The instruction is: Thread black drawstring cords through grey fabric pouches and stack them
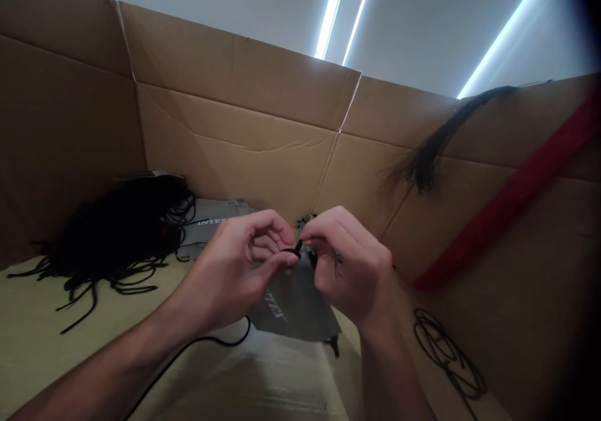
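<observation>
My left hand (239,264) is closed in a pinch on a black cord (292,252). Close against it, my right hand (350,261) pinches the short upright end of what looks like the same cord. Just below both hands is a grey fabric piece (300,311) with white INTEX lettering, partly covered by my fingers; a small black tab sticks out at its lower right corner. A length of black cord (209,339) runs under my left forearm towards the bottom edge. Whether the cord passes through the fabric is hidden by my fingers.
A heap of black cords (113,233) lies at the left, beside more grey INTEX fabric (200,223). Cardboard walls (235,111) surround the pale work surface (42,321). Dark strands (434,142) and a red strip (507,202) hang at right, above a coiled cord (448,352).
</observation>
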Demonstrator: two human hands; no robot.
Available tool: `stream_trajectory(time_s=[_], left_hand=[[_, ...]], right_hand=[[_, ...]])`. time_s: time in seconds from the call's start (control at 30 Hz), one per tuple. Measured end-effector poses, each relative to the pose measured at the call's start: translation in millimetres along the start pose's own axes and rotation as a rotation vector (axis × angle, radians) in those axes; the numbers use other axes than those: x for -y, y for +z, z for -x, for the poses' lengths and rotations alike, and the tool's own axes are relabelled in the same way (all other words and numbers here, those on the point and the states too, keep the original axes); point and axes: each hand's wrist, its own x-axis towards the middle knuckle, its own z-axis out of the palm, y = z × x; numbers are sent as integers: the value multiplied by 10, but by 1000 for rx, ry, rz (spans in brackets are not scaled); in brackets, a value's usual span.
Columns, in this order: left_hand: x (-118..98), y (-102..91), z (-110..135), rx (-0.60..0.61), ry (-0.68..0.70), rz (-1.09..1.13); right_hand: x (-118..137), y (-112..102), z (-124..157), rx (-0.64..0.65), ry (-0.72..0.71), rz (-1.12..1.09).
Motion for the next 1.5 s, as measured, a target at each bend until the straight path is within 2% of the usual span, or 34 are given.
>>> stream_trajectory(time_s=[0.1, 0.27, 0.37, 0.6, 0.77, 0.93, 1.13, 1.5], left_hand=[[-36, 8, 2, -27, 2, 26], [-44, -11, -19, -79, -31, 83], [-33, -12, -20, -95, -27, 89], [-38, 42, -9, -144, 1, 65], [-22, 44, -22, -159, 25, 42], [-5, 20, -43, -176, 53, -12], [83, 43, -20, -261, 128, -151], [133, 0, -24, -315, 165, -215]], right_hand=[[21, -15, -4, -7, 54, -14], [84, -80, -22, 11, 242, -75], [133, -81, -24, 50, 243, -119], [174, 19, 3, -1, 305, -117], [144, 26, 8, 15, 267, -54], [141, 18, 8, 65, 252, -51], [123, 69, 27, 105, 289, -106], [105, 191, 43, 11, 286, -48]])
